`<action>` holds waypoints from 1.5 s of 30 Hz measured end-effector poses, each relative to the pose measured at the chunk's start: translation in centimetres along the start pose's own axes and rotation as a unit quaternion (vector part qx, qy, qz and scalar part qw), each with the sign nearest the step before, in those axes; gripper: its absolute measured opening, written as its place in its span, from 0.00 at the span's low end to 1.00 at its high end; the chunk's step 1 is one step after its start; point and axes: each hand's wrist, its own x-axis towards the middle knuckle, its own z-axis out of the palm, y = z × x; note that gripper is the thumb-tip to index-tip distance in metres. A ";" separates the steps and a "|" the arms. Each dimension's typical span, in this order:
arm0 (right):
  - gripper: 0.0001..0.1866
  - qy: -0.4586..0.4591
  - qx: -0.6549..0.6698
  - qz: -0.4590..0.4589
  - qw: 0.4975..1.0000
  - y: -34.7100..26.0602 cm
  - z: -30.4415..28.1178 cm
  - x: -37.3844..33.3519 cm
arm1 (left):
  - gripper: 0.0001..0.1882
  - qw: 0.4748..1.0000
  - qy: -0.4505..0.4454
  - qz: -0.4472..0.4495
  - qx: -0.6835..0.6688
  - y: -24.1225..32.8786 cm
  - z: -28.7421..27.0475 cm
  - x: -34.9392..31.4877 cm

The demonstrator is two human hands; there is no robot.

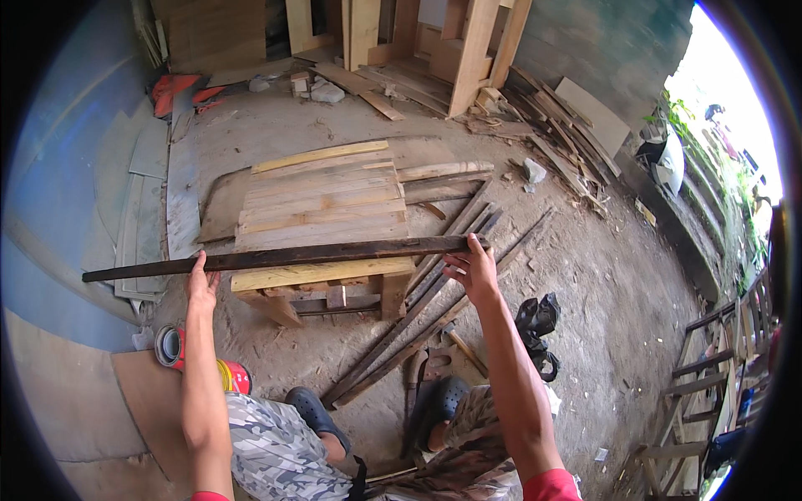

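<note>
A long, dark, weathered wooden batten [334, 252] lies crosswise in front of me, held up by both hands. My left hand [201, 280] grips it left of its middle, and the batten's left end reaches well past that hand. At the right end, my right hand [474, 271] pinches it between thumb and fingers. Beneath the batten stands a low table of pale planks [322, 196], its near edge a yellowish board [326, 274]. Whether the batten touches the tabletop I cannot tell.
Several dark battens [401, 321] lie on the floor right of the table. A wooden tool handle [465, 349] and a black plastic bag [537, 321] lie nearby. Red tins [236, 376] stand by my left forearm. Scrap boards [568, 134] are piled far right; a slatted wooden frame [702, 392] stands nearer.
</note>
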 end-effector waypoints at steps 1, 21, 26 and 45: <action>0.20 -0.014 -0.007 0.016 1.000 -0.2 0.0 -0.1 | 0.22 1.000 -0.005 0.008 -0.008 0.1 -0.6 0.8; 0.28 -0.082 -0.103 -0.007 0.991 -1.3 -2.6 0.0 | 0.22 0.994 0.079 0.067 -0.029 0.3 0.4 0.5; 0.24 -0.071 -0.152 -0.040 0.985 -0.7 -2.5 0.0 | 0.45 0.746 0.173 0.524 0.374 -0.9 3.7 -3.3; 0.31 -0.075 -0.547 -0.004 0.834 13.0 -12.6 2.9 | 0.34 0.488 -0.210 0.704 0.471 -12.8 22.4 -24.0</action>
